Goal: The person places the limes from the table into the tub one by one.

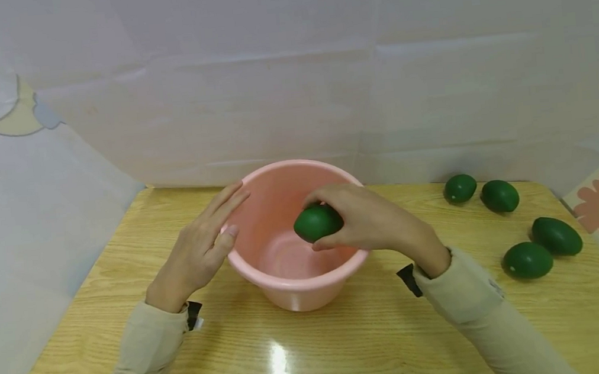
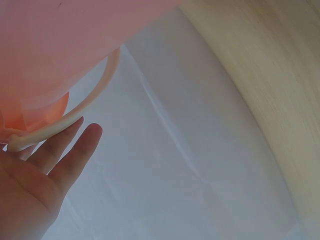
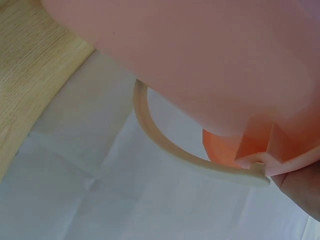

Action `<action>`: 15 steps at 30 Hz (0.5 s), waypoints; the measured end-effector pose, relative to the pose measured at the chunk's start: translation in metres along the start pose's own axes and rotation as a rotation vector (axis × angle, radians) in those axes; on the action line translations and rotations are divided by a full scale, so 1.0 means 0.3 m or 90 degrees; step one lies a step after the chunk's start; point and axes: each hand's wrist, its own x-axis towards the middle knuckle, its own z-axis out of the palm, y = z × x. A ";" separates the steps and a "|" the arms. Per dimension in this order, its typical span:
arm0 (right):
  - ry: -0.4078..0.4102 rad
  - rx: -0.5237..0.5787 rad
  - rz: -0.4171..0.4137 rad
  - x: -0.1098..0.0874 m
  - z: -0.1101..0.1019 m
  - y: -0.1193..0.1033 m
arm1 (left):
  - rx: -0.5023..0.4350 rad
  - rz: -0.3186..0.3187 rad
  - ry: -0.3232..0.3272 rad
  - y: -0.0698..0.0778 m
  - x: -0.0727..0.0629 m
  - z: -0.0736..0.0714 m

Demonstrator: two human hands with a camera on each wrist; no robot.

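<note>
A pink plastic bucket (image 1: 298, 297) stands upright on the wooden table, and nothing shows on the visible part of its floor. My right hand (image 1: 368, 216) grips a smooth dark green oval fruit (image 1: 317, 223) over the bucket's mouth, fingers and thumb around its sides. In the right wrist view, the bucket wall hides most of that hand (image 3: 300, 187) and all of the fruit. My left hand (image 1: 198, 252) rests at the left rim, its fingers extended. The left wrist view has this hand's fingers (image 2: 75, 155) beside the bucket's pale curved handle (image 2: 95, 90).
Several similar dark green fruits lie on the right of the table, with one pair (image 1: 500, 196) farther back and another (image 1: 527, 260) nearer. A pale wall sheet (image 1: 271, 106) rises behind the table (image 1: 335, 350). Printed sheets flank both sides.
</note>
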 end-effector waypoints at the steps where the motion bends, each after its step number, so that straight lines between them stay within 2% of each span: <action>1: -0.004 -0.002 0.003 0.000 0.001 -0.001 | 0.000 0.000 0.000 0.000 0.000 0.000; 15: -0.016 -0.022 0.020 -0.002 0.007 -0.008 | -0.007 0.000 0.001 0.001 -0.002 0.002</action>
